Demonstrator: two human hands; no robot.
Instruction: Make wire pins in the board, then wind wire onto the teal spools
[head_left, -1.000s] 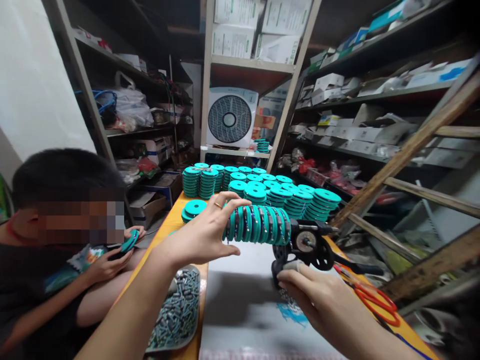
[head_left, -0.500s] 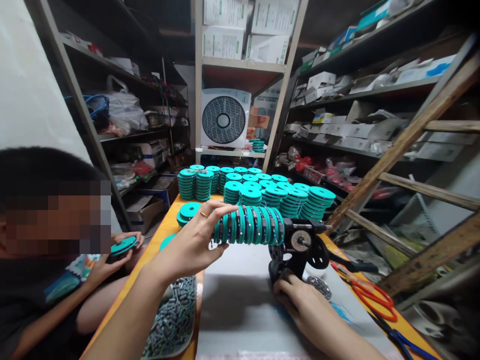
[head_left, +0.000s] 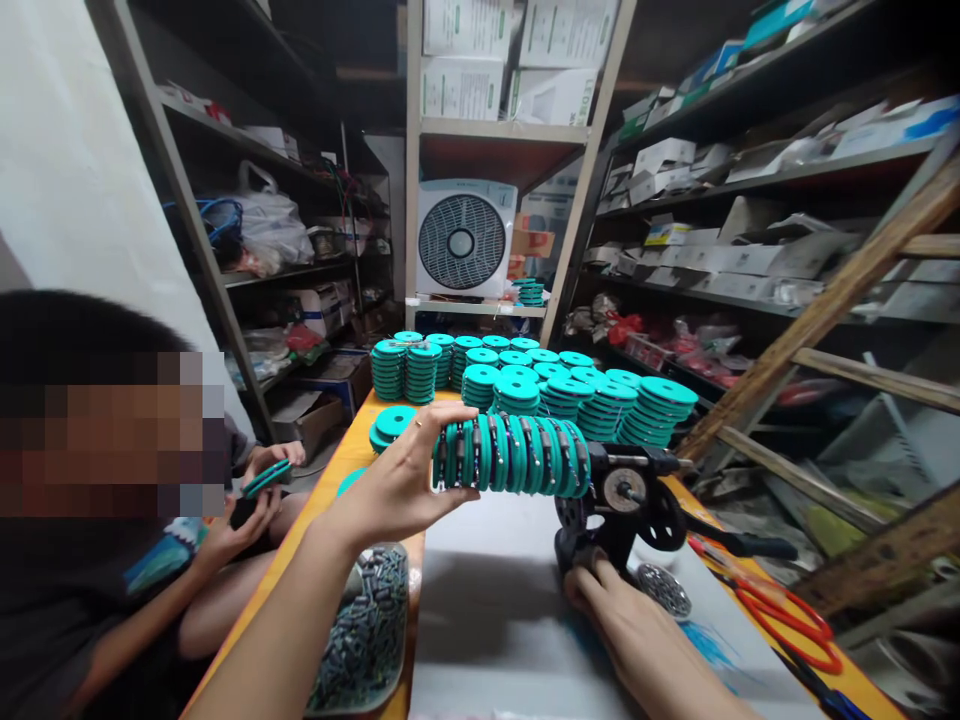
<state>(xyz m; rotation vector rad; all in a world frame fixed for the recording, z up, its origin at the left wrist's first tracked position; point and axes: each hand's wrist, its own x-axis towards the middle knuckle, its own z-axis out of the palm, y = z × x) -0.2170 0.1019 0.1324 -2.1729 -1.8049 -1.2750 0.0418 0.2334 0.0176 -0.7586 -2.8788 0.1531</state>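
Note:
A row of turquoise foam spools (head_left: pixel 517 458) wound with line and small dark parts lies sideways against a black hand-cranked winder (head_left: pixel 600 515). My left hand (head_left: pixel 420 465) is closed around the row's left end, thumb below and fingers on top. Low on the winder, my right hand (head_left: pixel 600 595) grips its base with curled fingers; the fingertips are partly hidden. Close by that hand are a round dish of small shiny metal pieces (head_left: pixel 663 590) and some loose blue strands (head_left: pixel 709 645).
Stacks of turquoise spools (head_left: pixel 517 385) fill the far end of the yellow table (head_left: pixel 341 460). At left is a tray of small metal parts (head_left: pixel 405 640); at right, red-handled scissors (head_left: pixel 787 615). A person (head_left: pixel 150 560) sits at left holding a spool. A wooden ladder (head_left: pixel 810 320) leans at right.
The view has shifted a little, so most things sit further right. My left hand has slid slightly on the spool row, showing more of its left end. The seated person's spool has tilted.

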